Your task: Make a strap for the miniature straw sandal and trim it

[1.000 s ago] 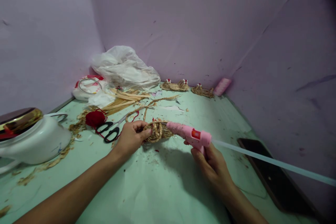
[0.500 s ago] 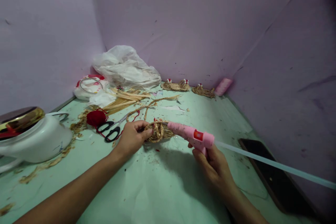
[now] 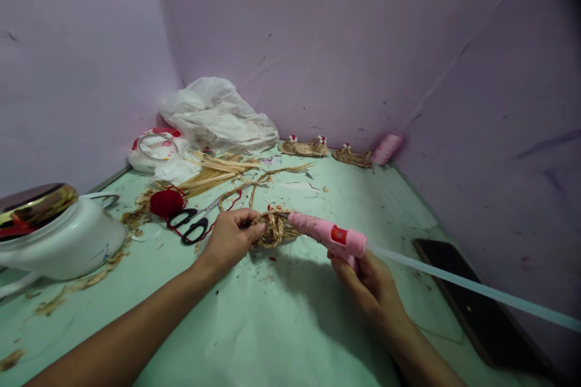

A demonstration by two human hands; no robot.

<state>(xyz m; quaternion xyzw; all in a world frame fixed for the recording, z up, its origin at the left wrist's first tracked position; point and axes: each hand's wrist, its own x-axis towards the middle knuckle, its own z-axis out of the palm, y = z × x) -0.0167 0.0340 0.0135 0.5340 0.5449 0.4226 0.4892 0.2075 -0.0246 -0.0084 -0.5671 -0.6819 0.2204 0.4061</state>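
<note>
My left hand (image 3: pixel 233 236) pinches the left end of a small braided straw piece (image 3: pixel 276 230), which has a braided loop across it and a bit of red on top. In my right hand (image 3: pixel 365 287) is a pink hot glue gun (image 3: pixel 324 234), its fingers wrapped round the handle. The gun's nozzle points left and meets the top of the straw piece; whether it touches cannot be made out. A long translucent glue stick (image 3: pixel 463 281) sticks out of the gun's back. Behind the left hand, a braided straw cord (image 3: pixel 254 184) trails over the table.
Black-handled scissors (image 3: pixel 195 227) and a red yarn ball (image 3: pixel 166 204) lie left of the hands. A white pot (image 3: pixel 91 236) stands far left, a dark phone (image 3: pixel 481 308) right. At the back are a plastic bag (image 3: pixel 218 118), straw strips (image 3: pixel 209 178), straw slippers (image 3: pixel 304 148) and a pink roll (image 3: pixel 387 149).
The glue gun and my right hand have shifted slightly left along the straw piece. My left hand keeps its hold, barely moving.
</note>
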